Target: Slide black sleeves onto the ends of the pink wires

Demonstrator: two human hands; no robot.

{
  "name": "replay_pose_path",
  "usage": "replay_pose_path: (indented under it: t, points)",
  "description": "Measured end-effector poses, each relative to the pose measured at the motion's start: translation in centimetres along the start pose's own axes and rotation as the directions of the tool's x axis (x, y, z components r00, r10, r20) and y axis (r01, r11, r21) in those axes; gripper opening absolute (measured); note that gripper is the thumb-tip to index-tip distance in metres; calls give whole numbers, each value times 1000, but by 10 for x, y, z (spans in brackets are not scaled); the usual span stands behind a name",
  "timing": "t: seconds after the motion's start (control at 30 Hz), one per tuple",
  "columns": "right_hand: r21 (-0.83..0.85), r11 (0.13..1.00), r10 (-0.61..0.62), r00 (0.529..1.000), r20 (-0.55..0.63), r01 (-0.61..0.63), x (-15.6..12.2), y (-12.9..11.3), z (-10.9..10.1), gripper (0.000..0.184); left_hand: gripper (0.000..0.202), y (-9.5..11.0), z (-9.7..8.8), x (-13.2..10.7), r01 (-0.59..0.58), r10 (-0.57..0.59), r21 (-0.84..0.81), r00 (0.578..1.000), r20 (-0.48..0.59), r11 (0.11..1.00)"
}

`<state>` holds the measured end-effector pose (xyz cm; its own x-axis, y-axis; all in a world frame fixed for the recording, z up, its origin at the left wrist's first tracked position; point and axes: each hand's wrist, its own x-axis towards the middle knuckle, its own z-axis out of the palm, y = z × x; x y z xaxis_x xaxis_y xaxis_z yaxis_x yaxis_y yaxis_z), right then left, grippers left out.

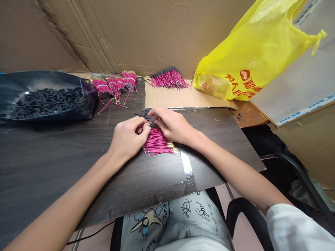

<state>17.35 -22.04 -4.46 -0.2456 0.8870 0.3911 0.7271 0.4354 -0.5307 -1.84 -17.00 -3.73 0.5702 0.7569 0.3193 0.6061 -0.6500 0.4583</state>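
My left hand (131, 135) pinches a gold-tipped wire (149, 123), pink wires (157, 141) at five o'clock, black sleeves (143, 114) at eleven; my right hand's (175, 126) grip I can't tell, but sleeving seems underway, needing steady alignment.

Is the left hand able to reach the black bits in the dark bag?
Probably yes: the dark bag gapes open, and the pink bundles lie beyond the path from the left hand.

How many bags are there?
2: a yellow bag at the back right, and an open black bag on the left with black tubes in it. Another could be hidden inside the yellow one.
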Motion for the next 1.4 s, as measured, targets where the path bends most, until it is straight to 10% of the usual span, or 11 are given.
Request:
replay_pose_path:
  t: [0.47,0.87,1.4]
  points:
    - [372,924,104,994,-40,-82,6,3,4,31,23,-1,-1,1,-49,49,-10,999,-5,999]
    - [798,534,310,943,121,-278,14,25,11,38,25,-1,-1,0,-96,96,-14,995,-18,995]
    - [833,415,340,912,231,-366,15,20,9,25,25,-4,-2,0,-94,93,-46,995,-21,994]
